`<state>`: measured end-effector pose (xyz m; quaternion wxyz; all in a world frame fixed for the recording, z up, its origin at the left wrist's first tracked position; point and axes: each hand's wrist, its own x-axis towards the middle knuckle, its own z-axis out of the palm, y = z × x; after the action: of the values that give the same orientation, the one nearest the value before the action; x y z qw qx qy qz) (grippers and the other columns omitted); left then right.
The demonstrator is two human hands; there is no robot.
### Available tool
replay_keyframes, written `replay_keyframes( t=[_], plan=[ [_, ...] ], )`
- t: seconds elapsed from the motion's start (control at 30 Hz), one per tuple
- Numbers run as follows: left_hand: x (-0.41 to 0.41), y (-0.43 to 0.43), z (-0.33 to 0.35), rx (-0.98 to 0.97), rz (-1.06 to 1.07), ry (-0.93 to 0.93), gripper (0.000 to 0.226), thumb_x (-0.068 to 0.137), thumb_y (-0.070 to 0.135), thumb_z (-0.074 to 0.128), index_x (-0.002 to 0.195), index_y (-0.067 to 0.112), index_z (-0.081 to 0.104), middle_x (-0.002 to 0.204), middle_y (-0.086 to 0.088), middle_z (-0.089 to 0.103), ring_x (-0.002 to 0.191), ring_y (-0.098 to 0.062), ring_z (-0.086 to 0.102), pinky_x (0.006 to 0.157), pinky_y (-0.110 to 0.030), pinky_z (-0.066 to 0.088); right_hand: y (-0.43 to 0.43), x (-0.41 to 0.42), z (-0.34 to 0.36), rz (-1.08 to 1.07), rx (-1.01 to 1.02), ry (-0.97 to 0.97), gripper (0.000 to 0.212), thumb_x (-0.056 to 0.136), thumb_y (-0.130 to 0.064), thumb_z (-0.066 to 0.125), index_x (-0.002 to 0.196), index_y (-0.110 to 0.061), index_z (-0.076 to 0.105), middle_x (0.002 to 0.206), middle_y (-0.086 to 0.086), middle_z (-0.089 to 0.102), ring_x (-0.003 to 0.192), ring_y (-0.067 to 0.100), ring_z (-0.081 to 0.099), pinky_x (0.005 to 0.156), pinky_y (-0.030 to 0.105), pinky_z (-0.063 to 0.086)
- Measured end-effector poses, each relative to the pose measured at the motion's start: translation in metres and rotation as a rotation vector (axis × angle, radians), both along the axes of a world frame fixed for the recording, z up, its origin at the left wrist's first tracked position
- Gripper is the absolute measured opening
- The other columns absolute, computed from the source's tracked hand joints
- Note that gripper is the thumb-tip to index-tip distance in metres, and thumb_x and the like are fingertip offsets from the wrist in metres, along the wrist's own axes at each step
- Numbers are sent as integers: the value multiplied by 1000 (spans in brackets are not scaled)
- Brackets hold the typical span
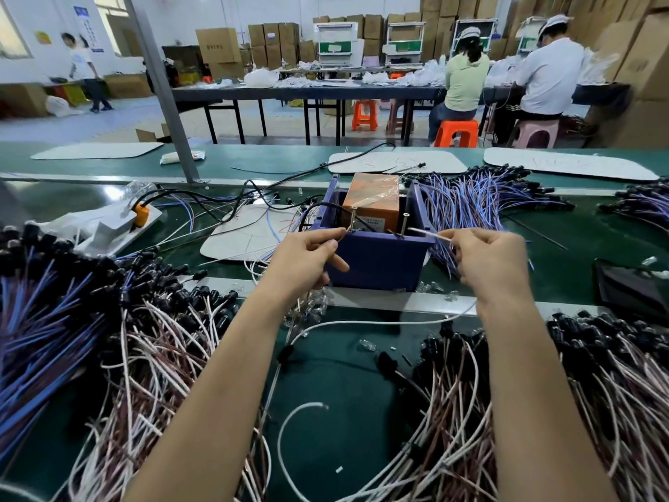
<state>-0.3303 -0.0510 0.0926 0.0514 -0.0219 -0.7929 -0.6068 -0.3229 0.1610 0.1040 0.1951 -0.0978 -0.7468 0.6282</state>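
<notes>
Near-left pile: pink-white leads [163, 356] with black caps, heaped on the green bench [344, 393]
Near-right pile: second heap of leads [597, 385], same kind, beside the right forearm
Far-left heap: blue wires [40, 338], at the bench edge
Loose wire [300, 425]: single curl, lying between the forearms
Left hand [311, 259]: thumb and forefinger pinch a thin lead [335, 241]; other fingers curled under; lead tip at the left brass post [353, 219], contact too small to tell
Right hand [485, 259]: thumb and forefinger pinch the white wire [430, 234]; bare tip points at the right brass post [403, 222], just beside it
Purple box [380, 262]: open-topped, between the two hands; both posts stand upright at its near edge
Orange unit [373, 201]: inside the box, behind the posts, wrapped in clear tape
Behind box: blue-white bundle [470, 204], fanned to the right
Background: seated person in green top [465, 81] and seated person in white [546, 74], backs to camera, on stools
</notes>
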Motion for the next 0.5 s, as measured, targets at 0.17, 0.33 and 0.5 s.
replay_keyframes(
  t=[0.17,0.33,0.5],
  plan=[
    [7,4,7,40,-27,-67,34,101,9,43,131,15,58,69,-1,69,41,-7,46,42,-16,40,-2,1,-1,28,-7,-22,25,91,-10,55,74,-22,70,54,-2,47,51,13,31,49,30,24],
    [8,-1,4,35,-31,-78,34,101,8,43,132,15,57,70,-2,69,40,-7,46,42,-16,39,-6,-1,-4,31,-22,-44,29,90,-9,54,69,-23,68,45,-9,48,44,10,32,46,27,25],
    [6,-3,1,22,-44,-67,35,101,8,43,133,15,57,69,0,70,41,-5,48,42,-16,41,-7,-2,-7,36,15,-29,29,89,-11,55,67,-26,68,52,-3,48,50,14,32,48,29,27]
  ],
)
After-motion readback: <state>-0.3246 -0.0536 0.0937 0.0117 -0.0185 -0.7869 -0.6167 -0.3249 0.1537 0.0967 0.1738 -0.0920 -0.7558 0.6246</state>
